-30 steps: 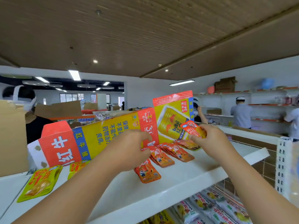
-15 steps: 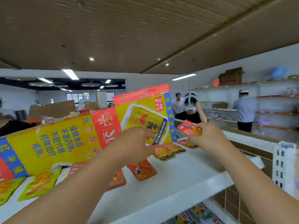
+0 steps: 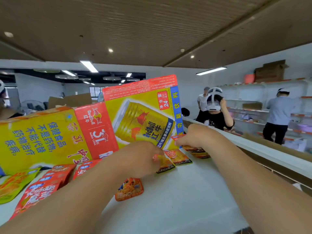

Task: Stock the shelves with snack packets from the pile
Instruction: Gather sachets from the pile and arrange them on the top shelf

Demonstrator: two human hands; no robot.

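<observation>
Two bare forearms are seen entering from the lower corners of the frame over a white shelf (image 3: 177, 205). At the lower left, several red packets (image 3: 42, 188) are found lying flat and overlapping on the shelf, with a yellow-green packet (image 3: 11, 184) just beside them at the left edge. An orange packet (image 3: 129, 189) is noted flat on the shelf at lower centre, just below the left hand (image 3: 141, 159). The fingers of that hand are curled and are recorded as pinching the top edge of a yellow-orange packet (image 3: 166, 164); the contact is blurred. A packet with a black band (image 3: 179, 157) lies touching it on the right. The right hand (image 3: 195, 136) is seen right of centre, its fingers closed on a small red packet (image 3: 177, 137), which is held off the shelf against the lower corner of a large yellow and red drinks carton (image 3: 84, 132). The carton stands tilted across the left and centre of the frame. Beyond it, at the right, a person wearing a white headset (image 3: 215, 114) and a person in a pale shirt (image 3: 278, 115) are observed near wall shelves (image 3: 249, 92), on top of which brown boxes (image 3: 270, 71) are stored.
</observation>
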